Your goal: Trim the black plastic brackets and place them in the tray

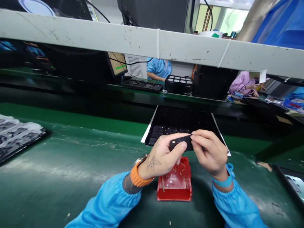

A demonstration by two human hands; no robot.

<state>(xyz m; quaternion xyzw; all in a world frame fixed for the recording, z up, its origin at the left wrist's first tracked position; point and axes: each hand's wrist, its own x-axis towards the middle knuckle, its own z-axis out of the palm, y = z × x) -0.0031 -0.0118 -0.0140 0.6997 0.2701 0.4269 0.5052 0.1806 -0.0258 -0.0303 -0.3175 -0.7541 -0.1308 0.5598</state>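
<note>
My left hand [161, 155] and my right hand [210, 151] meet over the green work surface, and both pinch the same small black plastic part [181, 142]. The left thumb presses on its left end, while the right fingers close over its right end. Directly below the hands sits a small red tray [177, 183] with a few tiny bits in it. Just beyond the hands lies a black compartment tray [180, 122] on a white sheet, some of its near cells holding black parts.
Trays of bagged black parts [16, 134] lie at the far left. A dark tray edge [291, 182] shows at the right. A grey shelf rail [152, 42] crosses overhead. Across the far bench sit other workers [158, 69], black trays [178, 84] and a monitor.
</note>
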